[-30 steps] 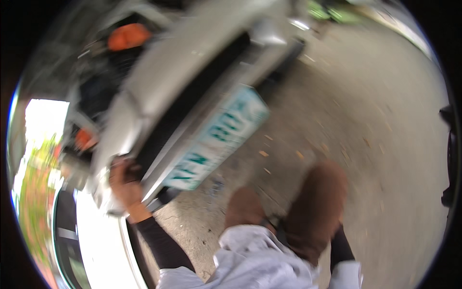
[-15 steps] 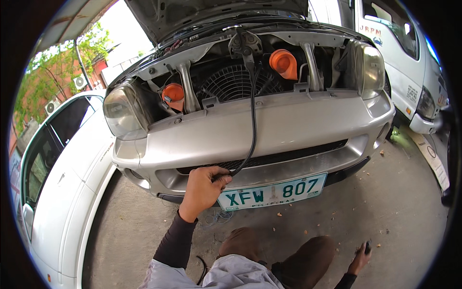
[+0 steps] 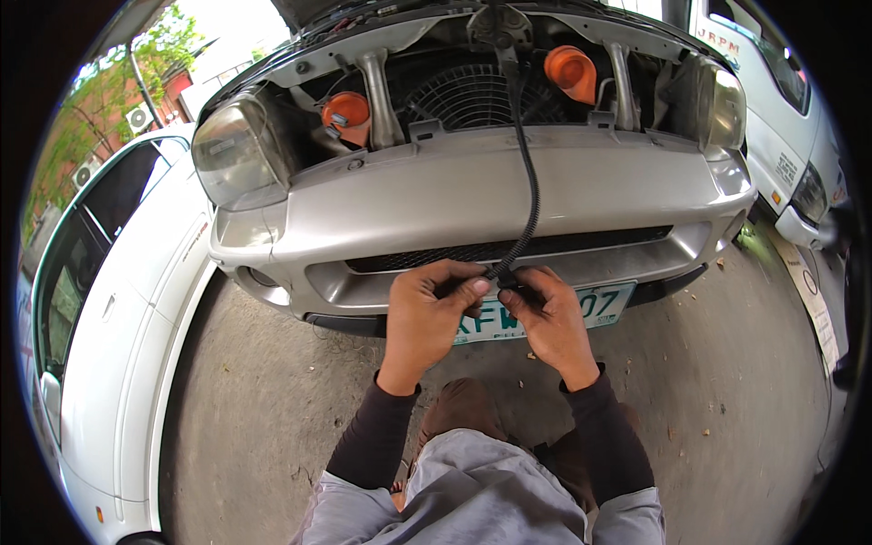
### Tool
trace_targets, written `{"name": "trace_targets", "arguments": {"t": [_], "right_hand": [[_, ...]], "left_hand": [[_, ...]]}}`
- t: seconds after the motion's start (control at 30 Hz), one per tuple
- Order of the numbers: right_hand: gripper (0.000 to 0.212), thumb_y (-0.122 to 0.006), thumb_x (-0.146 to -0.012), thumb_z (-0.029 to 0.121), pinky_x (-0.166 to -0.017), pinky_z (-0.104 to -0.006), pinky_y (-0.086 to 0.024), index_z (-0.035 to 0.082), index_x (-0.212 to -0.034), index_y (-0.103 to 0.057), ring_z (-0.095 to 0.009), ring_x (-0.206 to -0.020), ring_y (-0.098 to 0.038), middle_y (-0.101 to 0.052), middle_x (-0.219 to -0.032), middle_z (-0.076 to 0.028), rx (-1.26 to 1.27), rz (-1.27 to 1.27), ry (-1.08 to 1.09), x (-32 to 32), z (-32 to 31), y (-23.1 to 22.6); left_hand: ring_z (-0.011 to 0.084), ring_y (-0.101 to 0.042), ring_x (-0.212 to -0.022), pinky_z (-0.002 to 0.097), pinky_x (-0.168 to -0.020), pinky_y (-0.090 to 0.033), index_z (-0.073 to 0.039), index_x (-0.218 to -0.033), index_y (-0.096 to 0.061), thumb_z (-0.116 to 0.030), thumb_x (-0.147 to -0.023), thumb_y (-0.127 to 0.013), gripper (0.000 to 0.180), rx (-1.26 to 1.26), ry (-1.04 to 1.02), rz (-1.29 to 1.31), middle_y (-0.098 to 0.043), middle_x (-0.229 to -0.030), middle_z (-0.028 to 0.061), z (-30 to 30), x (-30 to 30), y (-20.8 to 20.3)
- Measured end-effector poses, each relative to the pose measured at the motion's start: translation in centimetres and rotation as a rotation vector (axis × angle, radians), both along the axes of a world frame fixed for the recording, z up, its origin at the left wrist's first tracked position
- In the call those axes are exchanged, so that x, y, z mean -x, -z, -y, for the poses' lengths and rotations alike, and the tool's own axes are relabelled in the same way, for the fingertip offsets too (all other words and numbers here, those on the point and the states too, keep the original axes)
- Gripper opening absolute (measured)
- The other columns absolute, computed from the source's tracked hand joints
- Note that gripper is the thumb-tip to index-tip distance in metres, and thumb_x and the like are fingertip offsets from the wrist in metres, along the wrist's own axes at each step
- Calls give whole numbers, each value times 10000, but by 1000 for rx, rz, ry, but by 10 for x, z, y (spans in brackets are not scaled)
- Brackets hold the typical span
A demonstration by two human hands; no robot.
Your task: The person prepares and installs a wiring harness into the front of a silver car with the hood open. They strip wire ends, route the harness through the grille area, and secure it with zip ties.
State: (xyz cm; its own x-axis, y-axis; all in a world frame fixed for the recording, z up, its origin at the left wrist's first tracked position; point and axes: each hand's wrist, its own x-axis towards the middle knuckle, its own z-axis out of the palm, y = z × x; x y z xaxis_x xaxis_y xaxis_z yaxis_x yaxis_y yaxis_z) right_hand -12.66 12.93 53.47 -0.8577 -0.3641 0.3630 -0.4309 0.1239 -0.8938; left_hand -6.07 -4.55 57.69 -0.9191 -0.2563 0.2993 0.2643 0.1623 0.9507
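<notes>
Centrally, the cable [image 3: 533, 195], black and ribbed, drops from the latch [image 3: 495, 32] across the silver bumper [image 3: 409, 200] to both hands, before the grille [image 3: 599, 243]. The left hand [image 3: 420, 313] pinches its lower end between thumb and fingers; the right hand [image 3: 556, 322], just beside, grips a small dark piece [image 3: 506, 280] there, mostly hidden. Both partly cover the plate [image 3: 613, 304]. Above, two orange horns [image 3: 570, 73] flank the fan [image 3: 454, 98]. A white car [image 3: 136, 336] stands at left, a white truck [image 3: 763, 127] at right.
</notes>
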Motion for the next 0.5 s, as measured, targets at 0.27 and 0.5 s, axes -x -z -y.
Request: {"name": "trace_targets", "arguments": {"t": [0.27,0.5], "right_hand": [[231,-778,-928,36,-883,-350,-547,-60,-1124,-704,-280,-1059,-696,-680,-1282,-144,42,-100,-17,6,4,1],[225,-774,-921,24,-887,-352,-544,-58,-1117,-701,-301,-1049,-697,-686,-1266,-144,67,-149,7,9,-4,6]], "left_hand": [[109,-686,-740,264,-687,-573,86,-1248,-723,-45,-974,-771,308,-18,16,69,-768,-902,102,5,6,6],[94,-664,-748,258,-685,-550,82,-1257,-728,-53,-984,-758,306,129,12,76,-751,-891,79,7,15,15]]}}
